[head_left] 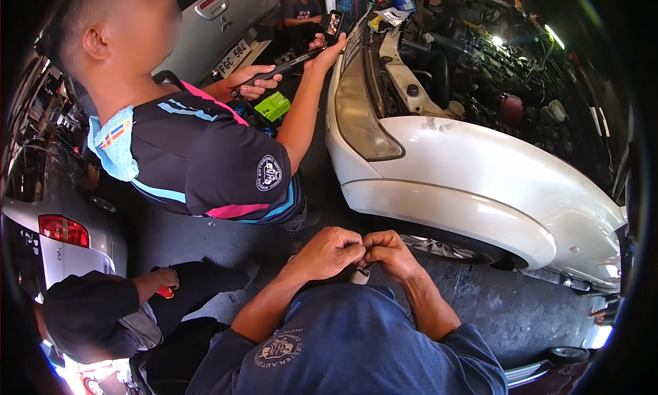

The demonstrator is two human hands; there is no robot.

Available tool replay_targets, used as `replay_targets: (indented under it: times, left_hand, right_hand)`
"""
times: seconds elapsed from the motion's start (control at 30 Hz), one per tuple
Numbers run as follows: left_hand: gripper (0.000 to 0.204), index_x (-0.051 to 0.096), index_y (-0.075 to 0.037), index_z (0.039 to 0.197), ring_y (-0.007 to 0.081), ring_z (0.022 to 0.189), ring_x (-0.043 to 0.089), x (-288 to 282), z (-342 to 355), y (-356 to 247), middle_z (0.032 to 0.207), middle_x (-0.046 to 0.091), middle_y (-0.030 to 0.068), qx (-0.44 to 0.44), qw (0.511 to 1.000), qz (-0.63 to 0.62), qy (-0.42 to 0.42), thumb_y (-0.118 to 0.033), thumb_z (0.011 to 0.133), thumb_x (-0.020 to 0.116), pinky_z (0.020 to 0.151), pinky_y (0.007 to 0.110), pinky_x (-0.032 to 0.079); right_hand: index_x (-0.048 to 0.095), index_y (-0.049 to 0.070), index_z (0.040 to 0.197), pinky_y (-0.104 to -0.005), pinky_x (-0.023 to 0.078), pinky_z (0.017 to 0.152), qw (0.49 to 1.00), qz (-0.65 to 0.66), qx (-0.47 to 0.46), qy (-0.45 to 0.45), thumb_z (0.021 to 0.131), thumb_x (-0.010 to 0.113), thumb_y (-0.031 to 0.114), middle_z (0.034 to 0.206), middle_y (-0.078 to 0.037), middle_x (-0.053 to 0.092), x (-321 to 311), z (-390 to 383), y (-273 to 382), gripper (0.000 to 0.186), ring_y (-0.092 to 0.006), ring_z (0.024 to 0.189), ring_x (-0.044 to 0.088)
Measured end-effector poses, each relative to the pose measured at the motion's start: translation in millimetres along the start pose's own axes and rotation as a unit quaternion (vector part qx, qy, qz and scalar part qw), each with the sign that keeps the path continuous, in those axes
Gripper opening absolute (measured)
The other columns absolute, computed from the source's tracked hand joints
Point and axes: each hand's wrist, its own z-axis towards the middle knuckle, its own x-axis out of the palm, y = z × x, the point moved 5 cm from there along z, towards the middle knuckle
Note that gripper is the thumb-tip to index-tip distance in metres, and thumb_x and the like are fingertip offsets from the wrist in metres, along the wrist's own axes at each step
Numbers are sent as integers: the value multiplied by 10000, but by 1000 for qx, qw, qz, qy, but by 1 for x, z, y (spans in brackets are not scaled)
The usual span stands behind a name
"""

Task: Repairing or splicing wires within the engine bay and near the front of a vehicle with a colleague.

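Note:
In front of my chest, both hands come together with curled fingers and touching fingertips. My left hand [334, 252] is closed, thumb and forefinger pinched against those of my right hand [391, 254], which is closed too. Whatever lies between the fingers, if anything, is too small or hidden to make out. Just beyond them stands a white car [466, 155] with its engine bay [493, 73] exposed. Its front wheel [439, 248] shows under the fender, nearest to my right hand. Neither hand touches the car.
At the left, a person in a black shirt [205, 148] holds a small screen device [334, 25] on a black handle [284, 67]. Another person [103, 313] is at lower left, a red object [165, 292] in hand. A bright green box [273, 106] sits beyond. A silver vehicle [75, 251] stands left.

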Motion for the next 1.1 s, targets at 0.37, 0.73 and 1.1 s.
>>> replay_targets:
  times: [0.37,0.73,1.1]
  left_hand:
    - [258,672,13,784,168,665,669,-3,0,6,729,699,109,2,1000,8,-9,-188,893,550,616,308,483]
    - [257,683,2,792,175,657,662,0,5,14,724,690,118,29,999,-13,-1,-204,884,560,601,320,470]
    - [260,690,-15,789,197,639,651,-6,-2,13,709,683,112,-31,998,50,-7,-225,875,563,596,334,461]
  right_hand:
    - [689,-68,885,-292,506,737,1000,12,9,6,710,527,-58,808,-119,679,3,0,5,239,-182,756,644]
    - [684,-60,804,-263,473,689,997,-76,-18,27,697,491,-73,749,-87,655,3,6,8,221,-138,719,608]
    - [683,-56,838,-268,479,701,996,-82,-5,16,740,523,-56,784,-84,666,13,3,12,188,-136,743,618]
